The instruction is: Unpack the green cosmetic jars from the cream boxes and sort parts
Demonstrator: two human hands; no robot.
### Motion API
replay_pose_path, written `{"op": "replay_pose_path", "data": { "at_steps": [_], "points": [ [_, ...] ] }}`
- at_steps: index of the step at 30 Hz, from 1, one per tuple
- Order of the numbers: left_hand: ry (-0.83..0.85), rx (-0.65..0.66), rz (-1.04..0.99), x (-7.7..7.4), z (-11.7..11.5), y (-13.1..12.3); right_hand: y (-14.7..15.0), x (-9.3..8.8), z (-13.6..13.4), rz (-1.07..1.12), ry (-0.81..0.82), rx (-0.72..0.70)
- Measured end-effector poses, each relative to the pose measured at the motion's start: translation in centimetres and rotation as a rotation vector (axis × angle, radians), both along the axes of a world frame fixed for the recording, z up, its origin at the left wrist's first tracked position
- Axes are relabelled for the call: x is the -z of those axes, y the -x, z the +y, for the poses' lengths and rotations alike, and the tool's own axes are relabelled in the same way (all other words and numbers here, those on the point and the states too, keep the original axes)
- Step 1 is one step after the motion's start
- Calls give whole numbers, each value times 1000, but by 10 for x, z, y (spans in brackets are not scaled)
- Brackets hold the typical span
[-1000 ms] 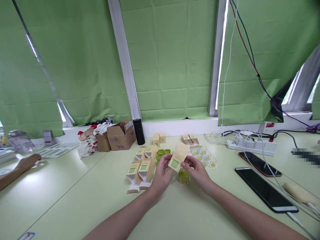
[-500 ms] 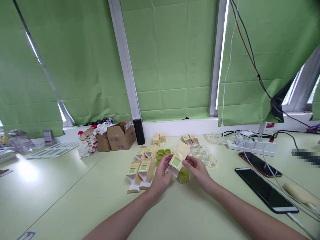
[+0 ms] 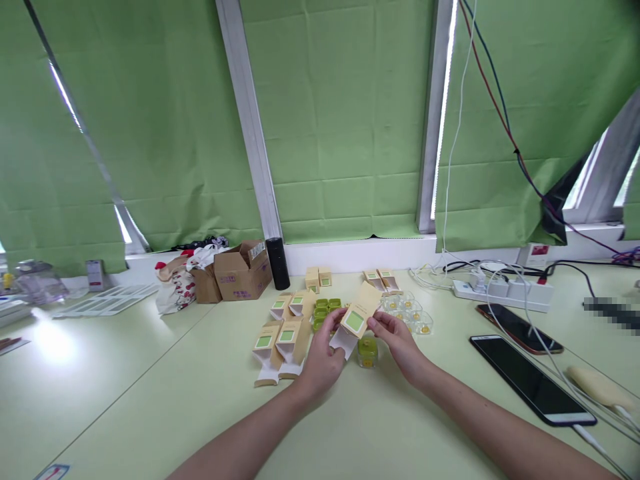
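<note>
Between my hands is a small beige box [image 3: 363, 308] with a green window and an open white flap at its lower end. My left hand [image 3: 326, 353] grips its left side, and the fingers of my right hand [image 3: 397, 338] pinch its right edge. Just below the box, a clear jar with a green lid [image 3: 367, 351] stands on the table. Several beige boxes [image 3: 287, 337] with open flaps lie to the left. Green lids [image 3: 327, 305] sit behind my left hand, and clear jars [image 3: 409, 310] stand behind my right hand.
Farther back are more beige boxes [image 3: 319, 277], a black cylinder [image 3: 278, 263] and a cardboard box [image 3: 243, 272]. On the right lie two phones [image 3: 533, 380], a power strip [image 3: 505, 293] and loose white cables.
The held box has tilted and shifted slightly right, with its white flap showing more. My left thumb has moved a little. The jar below has stayed in place.
</note>
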State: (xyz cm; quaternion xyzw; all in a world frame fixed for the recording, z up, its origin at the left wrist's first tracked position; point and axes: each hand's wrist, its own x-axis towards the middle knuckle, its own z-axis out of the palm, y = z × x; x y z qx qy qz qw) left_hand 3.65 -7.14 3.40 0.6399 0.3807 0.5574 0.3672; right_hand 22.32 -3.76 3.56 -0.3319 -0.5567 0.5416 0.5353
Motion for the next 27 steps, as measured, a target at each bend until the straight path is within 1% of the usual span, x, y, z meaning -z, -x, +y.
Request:
{"op": "replay_pose_path", "data": {
  "at_steps": [5, 9, 12, 14, 19, 23, 27],
  "points": [
    [-100, -52, 64, -1, -3, 2, 0, 2, 1, 4, 0, 6],
    [-165, -169, 174, 1, -1, 1, 0, 4, 1, 18, -18, -13],
    [-168, -238, 186, 1, 0, -1, 0, 4, 1, 31, -11, -13],
    [-171, -234, 162, 1, 0, -1, 0, 4, 2, 30, 3, -1],
    [-215, -153, 166, 1, -1, 1, -4, 9, 8, 8, 36, 50],
    [-227, -207, 215, 5, 1, 1, -5, 13, 12, 12, 58, 58],
    [-198, -247, 308, 7, 2, 1, -4, 12, 8, 48, 71, 17]
  ]
}}
